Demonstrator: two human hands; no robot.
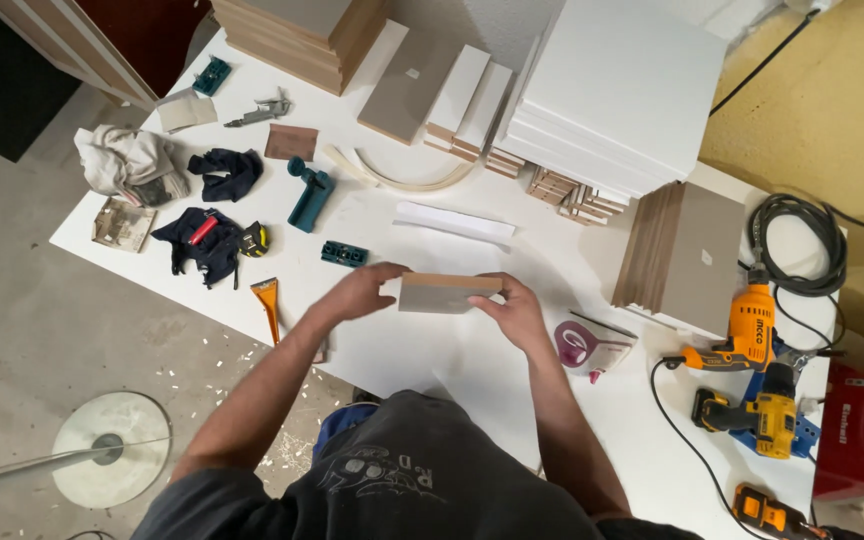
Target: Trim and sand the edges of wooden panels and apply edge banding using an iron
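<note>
Grey-faced, with a raw brown edge, the small rectangular fibreboard panel is held above the white worktable, the left hand and right hand each pinching a short end. It looks stiff, light and smooth; end grips suit it. White board stacks, an orange drill and a concrete floor surround it.

Bare bench around and below the small board, open toward the lower middle of the frame. Hemmed at right by purple iron and orange drill. Crowded at upper right by stacked white panels. Cluttered at left with scraper, teal jig, tape measure.
</note>
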